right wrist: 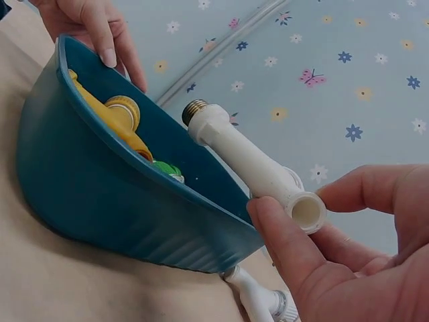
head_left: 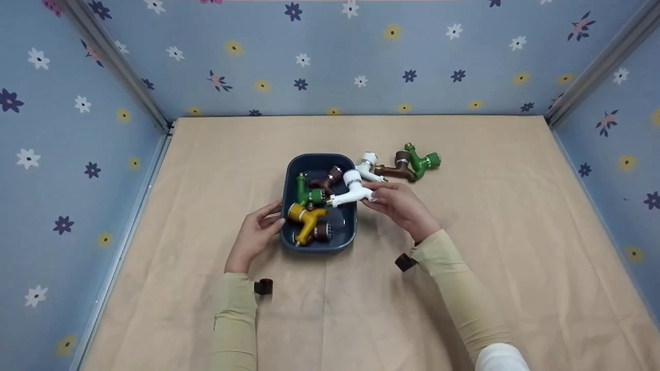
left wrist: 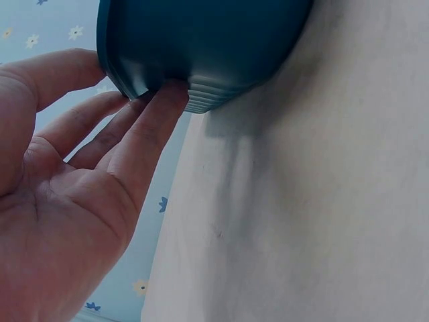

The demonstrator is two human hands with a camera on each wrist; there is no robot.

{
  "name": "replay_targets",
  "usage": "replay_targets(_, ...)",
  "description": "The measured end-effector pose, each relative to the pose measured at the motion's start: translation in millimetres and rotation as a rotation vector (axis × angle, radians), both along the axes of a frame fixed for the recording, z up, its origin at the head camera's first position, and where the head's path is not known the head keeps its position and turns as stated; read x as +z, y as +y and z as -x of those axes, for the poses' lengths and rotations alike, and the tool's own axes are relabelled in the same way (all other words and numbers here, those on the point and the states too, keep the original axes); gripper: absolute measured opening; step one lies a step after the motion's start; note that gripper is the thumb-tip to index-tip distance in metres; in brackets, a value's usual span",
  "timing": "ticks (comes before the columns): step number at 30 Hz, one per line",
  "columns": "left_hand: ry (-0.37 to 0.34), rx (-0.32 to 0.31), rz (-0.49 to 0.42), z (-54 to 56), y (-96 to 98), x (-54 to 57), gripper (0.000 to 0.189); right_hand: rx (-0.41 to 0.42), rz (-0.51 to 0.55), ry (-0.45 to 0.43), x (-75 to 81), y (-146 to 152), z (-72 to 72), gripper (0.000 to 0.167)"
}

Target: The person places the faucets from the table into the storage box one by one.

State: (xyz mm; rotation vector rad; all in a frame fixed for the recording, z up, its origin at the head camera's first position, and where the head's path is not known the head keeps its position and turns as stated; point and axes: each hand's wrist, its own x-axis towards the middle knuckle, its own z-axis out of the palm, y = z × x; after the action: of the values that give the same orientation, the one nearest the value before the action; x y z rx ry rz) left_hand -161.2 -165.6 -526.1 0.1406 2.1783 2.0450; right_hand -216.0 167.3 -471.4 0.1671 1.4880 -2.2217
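A white tap (head_left: 353, 190) is pinched between the thumb and fingers of my right hand (head_left: 402, 206), above the right rim of a dark blue plastic bin (head_left: 319, 248). In the right wrist view, the held tap's brass thread (right wrist: 195, 112) points toward the bin. My left hand (head_left: 256, 232) holds the bin's left side, thumb at the rim and fingers against the outer wall. Inside the bin lie a yellow tap (head_left: 308, 221), a green tap (head_left: 303, 191), a dark brown tap (head_left: 328, 179) and another brown tap (head_left: 322, 232), partly hidden under the yellow one.
Just right of the bin's far end lie another white tap (head_left: 368, 164), a brown tap (head_left: 399, 170) and a green tap (head_left: 424, 162), close together. A beige cloth (head_left: 515, 232) covers the table. Flower-patterned blue panels (head_left: 335, 62) stand at the back and both sides.
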Motion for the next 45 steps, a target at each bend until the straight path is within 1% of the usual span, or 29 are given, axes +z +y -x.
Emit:
replay_targets(3,-0.015,-0.009,-0.019,-1.2,0.1,5.3,0.051,0.001,-0.002,0.006,0.4,-3,2.0,0.039)
replay_targets(5,-0.018,-0.018,-0.018,-3.0,1.3,11.4,0.051,0.004,-0.005,0.012,0.4,-5,3.3,0.038)
replay_targets(8,-0.034,-0.026,-0.028,-4.1,1.7,14.6,0.052,0.007,0.007,0.009,-0.1,-8,6.0,0.039)
replay_targets(10,-0.048,-0.023,-0.027,-4.0,1.6,12.9,0.052,0.004,0.011,0.000,-0.5,-10,7.7,0.040)
replay_targets(12,-0.062,-0.015,-0.037,-2.5,0.7,7.7,0.052,-0.007,0.012,-0.015,-0.9,-12,9.5,0.039)
replay_targets(16,-0.044,0.002,-0.011,-0.4,0.0,1.7,0.051,-0.027,0.000,-0.035,-0.6,-17,12.3,0.039)
replay_targets(19,-0.028,0.006,0.007,0.6,-0.4,-0.6,0.051,-0.035,0.000,-0.046,-0.6,-20,13.2,0.038)
replay_targets(27,-0.024,0.000,0.015,1.3,-0.5,-1.2,0.051,-0.061,0.020,-0.077,-0.6,-29,11.5,0.039)
replay_targets(29,-0.028,0.006,0.024,0.8,-0.5,-0.7,0.051,-0.073,0.025,-0.086,-0.2,-32,11.5,0.039)
replay_targets(32,-0.034,0.010,0.026,-0.1,-0.4,0.3,0.051,-0.083,0.014,-0.092,0.8,-36,12.0,0.038)
replay_targets(36,-0.024,0.007,0.016,-0.4,0.0,0.7,0.052,-0.080,-0.011,-0.100,1.9,-41,12.5,0.034)
replay_targets(39,-0.013,0.004,0.004,-0.2,-0.3,-0.2,0.051,-0.079,-0.015,-0.094,1.5,-44,12.6,0.033)
replay_targets(45,-0.008,-0.001,-0.015,-0.4,0.2,-2.6,0.050,-0.105,-0.011,-0.072,-0.9,-50,11.3,0.034)
